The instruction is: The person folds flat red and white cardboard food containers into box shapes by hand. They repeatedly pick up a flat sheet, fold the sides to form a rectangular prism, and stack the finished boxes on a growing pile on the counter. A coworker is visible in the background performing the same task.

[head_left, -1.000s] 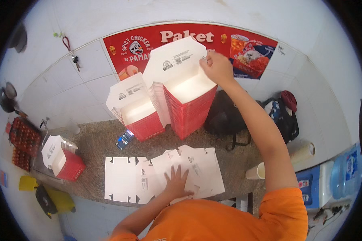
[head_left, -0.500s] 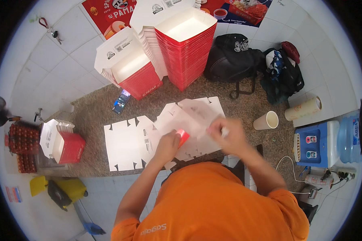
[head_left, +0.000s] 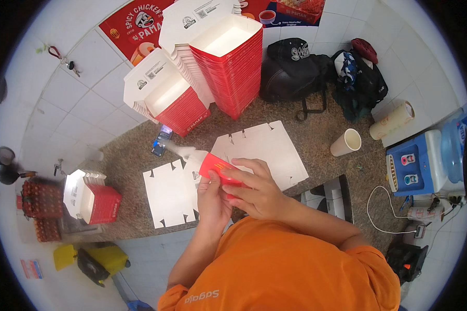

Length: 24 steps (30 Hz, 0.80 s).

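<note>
Above the counter, both my hands grip a partly folded red and white food carton (head_left: pixel 213 163). My left hand (head_left: pixel 211 199) pinches its lower left part, thumb up against the red side. My right hand (head_left: pixel 257 187) wraps round its right side, fingers bent over the red card. A white flap at the carton's upper left is smeared by motion. Beneath and beyond my hands lie flat white carton blanks (head_left: pixel 269 147), their notched edges showing; the left part of these blanks (head_left: pixel 166 193) reaches past my left hand. The inside of the held carton is hidden by my fingers.
Tall stacks of folded red cartons (head_left: pixel 228 67) stand at the back, with a phone (head_left: pixel 161 141) before them. A smaller carton stack (head_left: pixel 99 201) is at the left. On the right are a paper cup (head_left: pixel 346 142), a black bag (head_left: pixel 296 78) and a water dispenser (head_left: pixel 415 160).
My hands have come together over the blanks, and my right hand has moved left onto the carton. The carton now shows more red. The view has shifted slightly.
</note>
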Each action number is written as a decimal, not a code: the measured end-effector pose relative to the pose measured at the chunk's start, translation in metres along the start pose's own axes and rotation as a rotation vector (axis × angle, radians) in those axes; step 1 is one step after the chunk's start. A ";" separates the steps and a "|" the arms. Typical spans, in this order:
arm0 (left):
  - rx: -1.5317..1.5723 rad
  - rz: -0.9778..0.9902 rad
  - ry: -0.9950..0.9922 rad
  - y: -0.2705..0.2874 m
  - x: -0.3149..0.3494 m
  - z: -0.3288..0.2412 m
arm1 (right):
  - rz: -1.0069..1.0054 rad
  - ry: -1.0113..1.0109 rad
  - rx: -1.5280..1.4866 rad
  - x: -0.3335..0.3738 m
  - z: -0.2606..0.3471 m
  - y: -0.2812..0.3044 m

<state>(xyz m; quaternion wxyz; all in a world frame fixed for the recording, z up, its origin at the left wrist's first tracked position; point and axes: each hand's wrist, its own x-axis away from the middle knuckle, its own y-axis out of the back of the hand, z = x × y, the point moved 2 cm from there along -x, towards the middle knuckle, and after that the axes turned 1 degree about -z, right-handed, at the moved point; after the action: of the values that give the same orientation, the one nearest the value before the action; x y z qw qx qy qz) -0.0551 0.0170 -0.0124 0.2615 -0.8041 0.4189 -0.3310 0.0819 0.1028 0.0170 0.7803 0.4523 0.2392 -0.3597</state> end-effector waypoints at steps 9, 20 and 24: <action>-0.185 -0.048 -0.153 -0.020 0.031 0.003 | 0.038 -0.318 -0.072 0.006 0.013 -0.019; -0.811 0.133 -0.104 0.044 0.056 0.018 | 0.545 -0.515 -0.483 0.025 -0.013 0.024; -0.955 0.130 -0.365 0.024 0.057 0.012 | 0.402 -0.648 -0.357 0.035 -0.024 0.012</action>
<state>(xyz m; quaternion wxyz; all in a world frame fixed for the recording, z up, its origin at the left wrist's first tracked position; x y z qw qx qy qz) -0.0333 -0.0416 -0.0191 -0.0459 -0.8509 0.5198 0.0598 0.1124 0.1154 -0.0127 0.9358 0.2113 -0.0531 -0.2771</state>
